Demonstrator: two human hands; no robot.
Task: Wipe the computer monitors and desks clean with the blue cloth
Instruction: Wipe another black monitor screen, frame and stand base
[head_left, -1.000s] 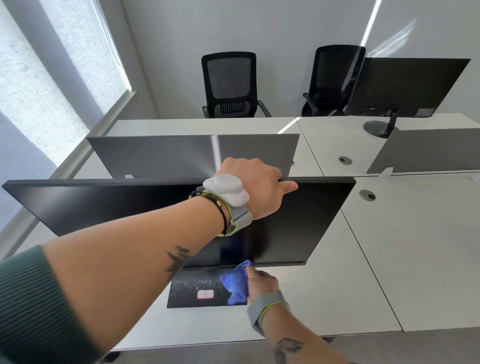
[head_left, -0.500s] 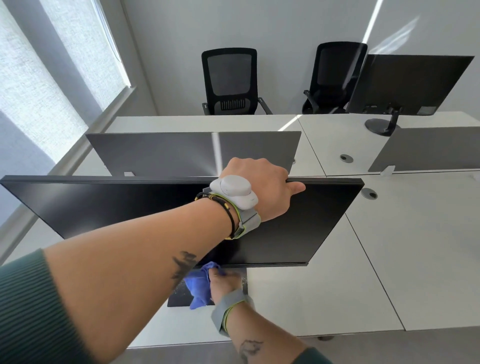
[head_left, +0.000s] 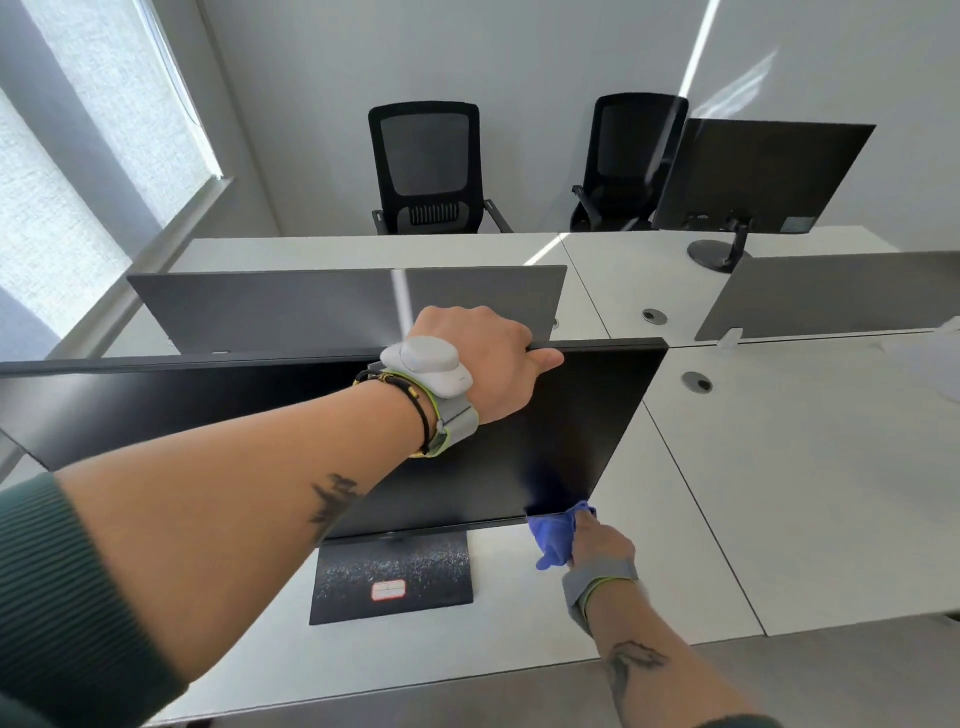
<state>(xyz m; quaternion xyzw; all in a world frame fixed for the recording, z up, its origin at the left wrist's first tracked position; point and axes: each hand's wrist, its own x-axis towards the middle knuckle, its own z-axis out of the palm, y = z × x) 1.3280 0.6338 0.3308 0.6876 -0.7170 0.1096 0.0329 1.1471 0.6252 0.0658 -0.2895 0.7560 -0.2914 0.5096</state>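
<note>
A wide black monitor (head_left: 587, 415) stands on the near white desk (head_left: 519, 634), its dark flat base (head_left: 395, 577) carrying a small red-edged sticker. My left hand (head_left: 483, 364) grips the monitor's top edge, fingers curled over the back and thumb along the front. My right hand (head_left: 597, 540) holds the bunched blue cloth (head_left: 556, 535) against the screen's lower right corner. A second black monitor (head_left: 758, 176) stands on the far right desk, back towards me.
Grey divider panels (head_left: 353, 306) run between the facing desks. Two black mesh chairs (head_left: 426, 166) stand by the far wall. Round cable holes (head_left: 697, 383) sit in the desktops. A window with blinds (head_left: 78, 156) is on the left.
My right hand has swept the blue cloth from under the screen's middle, left over the base, then right to the lower right corner. My left hand has kept its grip on the top edge.
</note>
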